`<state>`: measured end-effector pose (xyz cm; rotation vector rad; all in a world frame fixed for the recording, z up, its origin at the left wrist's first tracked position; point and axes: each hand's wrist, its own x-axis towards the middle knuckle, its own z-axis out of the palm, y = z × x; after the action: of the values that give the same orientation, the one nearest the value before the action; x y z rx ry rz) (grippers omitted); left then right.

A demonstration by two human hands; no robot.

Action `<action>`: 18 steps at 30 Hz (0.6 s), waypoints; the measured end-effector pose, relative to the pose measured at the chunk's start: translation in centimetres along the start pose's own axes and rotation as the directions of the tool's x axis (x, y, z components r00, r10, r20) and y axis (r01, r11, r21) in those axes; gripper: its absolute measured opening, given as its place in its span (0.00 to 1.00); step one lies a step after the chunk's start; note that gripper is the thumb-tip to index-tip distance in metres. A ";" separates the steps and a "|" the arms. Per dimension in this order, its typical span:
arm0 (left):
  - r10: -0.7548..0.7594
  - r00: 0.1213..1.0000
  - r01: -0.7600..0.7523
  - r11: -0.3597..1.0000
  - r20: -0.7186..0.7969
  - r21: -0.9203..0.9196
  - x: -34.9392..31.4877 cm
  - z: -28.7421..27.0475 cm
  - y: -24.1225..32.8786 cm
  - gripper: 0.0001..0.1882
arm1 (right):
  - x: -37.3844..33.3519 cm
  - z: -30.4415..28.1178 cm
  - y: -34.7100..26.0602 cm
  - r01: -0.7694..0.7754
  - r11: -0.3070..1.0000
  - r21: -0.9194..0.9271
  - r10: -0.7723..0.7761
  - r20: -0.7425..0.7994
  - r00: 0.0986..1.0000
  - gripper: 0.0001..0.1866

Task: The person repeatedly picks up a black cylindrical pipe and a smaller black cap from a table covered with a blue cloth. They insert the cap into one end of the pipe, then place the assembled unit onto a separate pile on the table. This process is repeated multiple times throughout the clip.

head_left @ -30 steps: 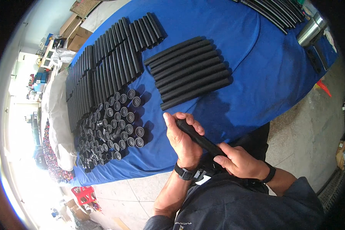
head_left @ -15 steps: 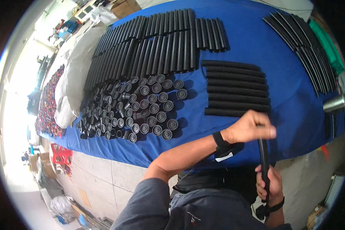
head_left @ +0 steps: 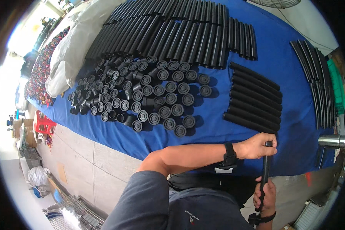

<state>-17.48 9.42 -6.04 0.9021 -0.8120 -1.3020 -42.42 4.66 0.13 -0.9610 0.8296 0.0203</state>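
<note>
A long black tube [head_left: 265, 168] stands nearly upright just off the near edge of the table [head_left: 287, 76], toward its right end, held between both hands. The left hand [head_left: 257, 146] is closed over the tube's top end, its fingers wrapped around what may be a cap there, though the hand hides the very tip. The right hand [head_left: 265, 195] is clamped around the tube's lower part, below the table edge, steadying it. The two hands are apart, one at each end of the tube.

Just beyond the left hand, near the right part of the near edge, a short row of black tubes [head_left: 253, 99] lies side by side on the blue cloth. By the look of it these are pieces set aside together, but whether they are finished cannot be told from here. Toward the middle of the table a large cluster of round black caps [head_left: 149, 96] stands, many of them upright, and behind it, along the far edge, wide rows of longer black tubes [head_left: 168, 34] lie packed together. Judging from these stocks, only a small share of the work seems done and much remains.

At the right edge lie thin black rods [head_left: 314, 80], and a metal cylinder [head_left: 331, 141] sits near the right near corner. A white sheet [head_left: 73, 46] covers the far left.
</note>
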 end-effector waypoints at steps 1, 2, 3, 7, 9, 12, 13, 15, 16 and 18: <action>0.097 0.995 -0.094 0.992 -0.033 0.079 0.3 0.1 -0.5 0.11 | 0.1 0.2 -0.1 0.005 1.000 -0.011 -0.005 0.020 1.000 0.27; 0.194 0.979 -0.183 0.970 -0.059 0.159 0.6 0.1 -1.0 0.11 | 0.2 0.5 -0.4 0.008 1.000 -0.029 -0.007 0.011 1.000 0.27; 0.179 0.982 -0.168 0.973 -0.060 0.159 0.5 0.0 -0.8 0.11 | 0.4 0.8 -0.4 0.010 0.999 -0.039 -0.010 0.004 1.000 0.27; 0.159 0.985 -0.146 0.973 -0.061 0.180 0.1 -0.3 -0.1 0.12 | 0.7 0.8 -0.2 0.039 0.991 -0.129 -0.041 -0.009 0.999 0.26; 0.153 0.986 -0.137 0.971 -0.066 0.197 0.1 -0.3 -0.2 0.12 | 0.7 1.0 -0.3 0.034 0.989 -0.144 -0.036 -0.009 0.999 0.26; 0.114 0.990 -0.097 0.975 -0.078 0.199 0.1 -0.3 -0.4 0.12 | 0.4 1.4 -0.5 0.021 0.982 -0.186 -0.027 -0.030 0.999 0.25; 0.099 0.992 -0.083 0.979 -0.079 0.188 0.1 -0.3 -0.2 0.12 | 0.4 1.5 -0.5 0.016 0.979 -0.204 -0.025 -0.043 0.999 0.25; 0.089 0.993 -0.075 0.984 -0.078 0.163 0.1 -0.2 -0.1 0.12 | 0.3 1.7 -0.5 0.018 0.973 -0.232 -0.032 -0.057 0.998 0.24; 0.094 0.993 -0.082 0.986 -0.076 0.148 0.1 -0.2 -0.2 0.12 | 0.2 1.8 -0.5 0.020 0.969 -0.247 -0.036 -0.063 0.997 0.24; 0.109 0.991 -0.098 0.985 -0.077 0.144 0.1 -0.2 -0.4 0.12 | 0.2 2.2 -0.7 0.002 0.968 -0.251 -0.024 -0.085 0.996 0.23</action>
<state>-17.49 9.32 -6.43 1.0061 -0.8804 -1.1195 -40.72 5.76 1.18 -1.2131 0.9159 0.0742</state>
